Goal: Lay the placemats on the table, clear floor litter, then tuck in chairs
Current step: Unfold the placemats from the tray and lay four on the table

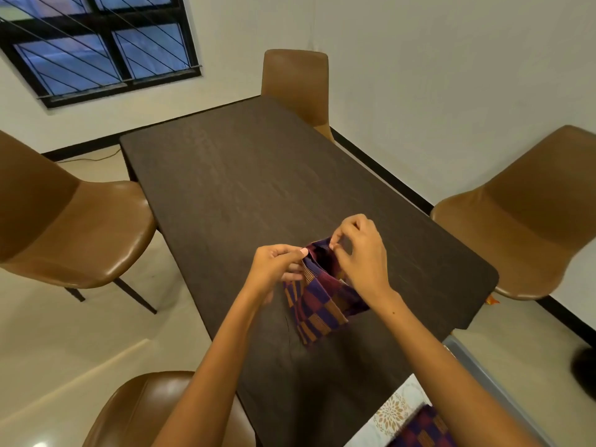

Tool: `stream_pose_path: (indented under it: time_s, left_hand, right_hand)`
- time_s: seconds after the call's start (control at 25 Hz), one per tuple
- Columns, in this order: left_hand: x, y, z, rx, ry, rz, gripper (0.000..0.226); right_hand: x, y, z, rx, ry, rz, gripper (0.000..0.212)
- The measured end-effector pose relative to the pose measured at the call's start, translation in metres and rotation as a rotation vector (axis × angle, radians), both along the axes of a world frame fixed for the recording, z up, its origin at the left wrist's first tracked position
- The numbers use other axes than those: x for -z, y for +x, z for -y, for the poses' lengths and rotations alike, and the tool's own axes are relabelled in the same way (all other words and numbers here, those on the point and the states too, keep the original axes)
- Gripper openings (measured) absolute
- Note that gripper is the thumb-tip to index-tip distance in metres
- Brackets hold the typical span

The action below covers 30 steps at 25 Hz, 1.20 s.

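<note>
Both hands pinching folded checkered placemat (317, 304), left hand (274, 269), right hand (361, 253), above dark table (245, 175)

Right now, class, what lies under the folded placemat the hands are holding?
The dark wooden table lies under the checked placemat, pinched by the left hand and right hand. The tabletop beneath it is covered.

From my feed the room looks warmly and evenly lit from overhead, with soft glare on the tan chair seat (106, 253) and the pale floor (48, 366), dusk-blue in the window (96, 43), wide-angle bending at the edges, and slight softness throughout.
</note>
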<state>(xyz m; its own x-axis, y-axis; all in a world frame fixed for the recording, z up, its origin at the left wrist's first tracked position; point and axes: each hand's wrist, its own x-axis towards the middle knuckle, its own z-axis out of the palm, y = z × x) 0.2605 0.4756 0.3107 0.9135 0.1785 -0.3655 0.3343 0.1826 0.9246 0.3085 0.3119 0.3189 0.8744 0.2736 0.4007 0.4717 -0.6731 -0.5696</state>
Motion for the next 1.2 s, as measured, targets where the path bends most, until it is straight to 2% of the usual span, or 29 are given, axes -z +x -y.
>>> stream_pose_path:
  time_s: [0.08, 0.2, 0.4, 0.48, 0.56, 0.68, 0.8, 0.92, 1.04, 1.2]
  left_hand:
    - [0.0, 0.006, 0.0, -0.009, -0.062, 0.007, 0.012]
    - [0.003, 0.015, -0.002, 0.016, -0.11, 0.045, 0.012]
    - [0.002, 0.025, -0.004, -0.002, -0.073, 0.111, 0.008]
    - [0.002, 0.029, -0.004, 0.019, -0.05, 0.16, 0.014]
    - [0.004, 0.033, -0.004, 0.101, 0.015, 0.19, 0.013]
    - [0.006, 0.04, -0.004, 0.178, 0.091, 0.199, 0.022]
    - [0.004, 0.048, -0.006, 0.193, 0.125, 0.217, 0.027]
    - [0.004, 0.057, -0.012, 0.222, 0.307, 0.264, 0.033]
    - [0.004, 0.064, -0.019, 0.217, 0.528, 0.386, 0.027]
    - [0.0, 0.078, -0.04, 0.193, 0.782, 0.56, 0.009]
  right_hand:
    - [-0.001, -0.001, -0.002, -0.066, 0.07, -0.128, 0.005]
    - [0.001, 0.001, -0.003, -0.187, 0.098, -0.406, 0.02]
    - [-0.003, 0.016, 0.002, -0.342, 0.101, -0.548, 0.046]
    - [-0.003, 0.021, 0.003, -0.367, 0.08, -0.516, 0.045]
    - [-0.001, 0.025, 0.002, -0.343, 0.066, -0.406, 0.036]
    - [0.008, 0.033, 0.004, -0.259, 0.025, -0.254, 0.022]
    - [0.013, 0.039, 0.014, -0.259, 0.023, -0.228, 0.012]
    - [0.009, 0.042, 0.023, -0.3, 0.018, -0.262, 0.016]
    - [0.011, 0.049, 0.031, -0.262, 0.03, -0.357, 0.019]
    - [-0.001, 0.056, 0.044, -0.065, 0.185, -0.644, 0.018]
